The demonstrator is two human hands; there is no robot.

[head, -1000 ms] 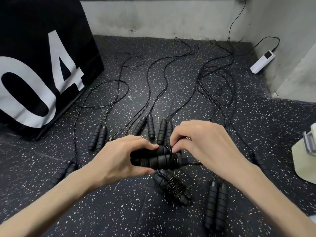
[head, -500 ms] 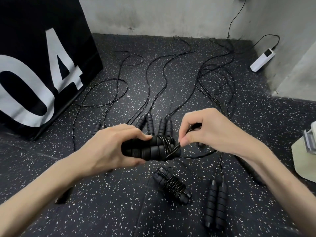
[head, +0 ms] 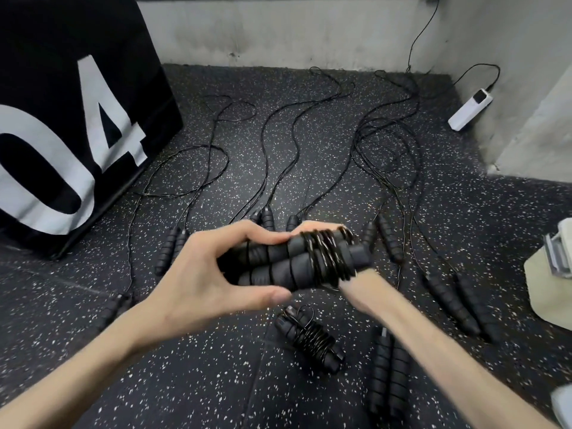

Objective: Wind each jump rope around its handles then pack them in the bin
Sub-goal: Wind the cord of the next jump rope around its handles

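Large white numerals "04" stand on the side of the black box (head: 71, 119) at left.

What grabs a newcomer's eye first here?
Centre frame, the left hand grips a pair of jump rope handles with cord coiled round them, the right hand mostly hidden behind. An already wound rope lies just below; unwound ropes trail toward the wall.

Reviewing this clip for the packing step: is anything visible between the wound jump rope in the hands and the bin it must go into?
Cannot be judged: no bin shows in this view. The left hand grips the wound jump rope, held above the floor, and the right hand is largely hidden behind it. Another wound rope lies below.
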